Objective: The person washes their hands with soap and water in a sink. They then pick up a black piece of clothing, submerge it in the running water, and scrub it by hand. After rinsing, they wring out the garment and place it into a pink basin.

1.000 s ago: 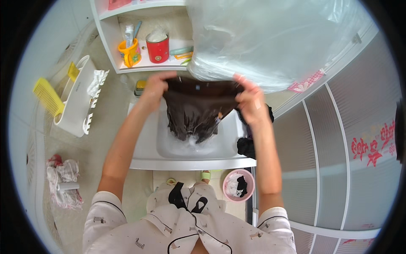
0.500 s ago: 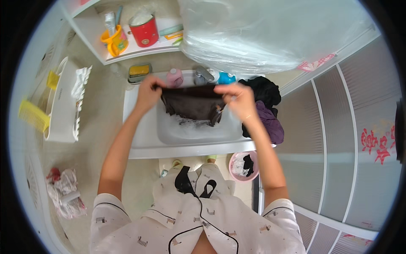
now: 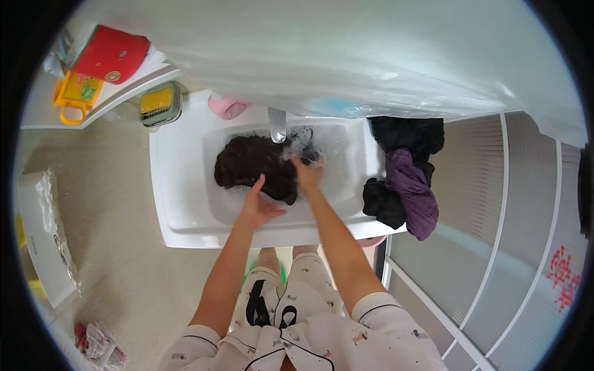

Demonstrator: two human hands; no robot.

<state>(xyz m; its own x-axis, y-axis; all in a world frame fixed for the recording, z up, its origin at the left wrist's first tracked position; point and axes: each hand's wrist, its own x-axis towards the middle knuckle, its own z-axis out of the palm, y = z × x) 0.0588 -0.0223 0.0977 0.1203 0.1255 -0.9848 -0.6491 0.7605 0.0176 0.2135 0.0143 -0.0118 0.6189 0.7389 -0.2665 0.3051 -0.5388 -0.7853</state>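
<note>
A dark brown garment lies bunched and wet in the white sink, in shallow sudsy water. My left hand is over its near edge, thumb and fingers spread, gripping nothing. At the garment's right side is my right hand, close to the foam. Its fingertips are blurred, so whether they pinch the cloth cannot be made out. The metal faucet reaches over the basin just beyond the garment.
Black clothes and a purple garment are heaped on the sink's right rim. A pink bottle and a soap box with a yellow sponge stand at the back left. Clear plastic sheeting hangs behind. A shelf holds a red tin and a yellow cup.
The garment, earlier held up stretched between both hands, now lies bunched in the basin. Both hands have come lower and closer together, and my left hand has let go. The view has shifted nearer the sink.
</note>
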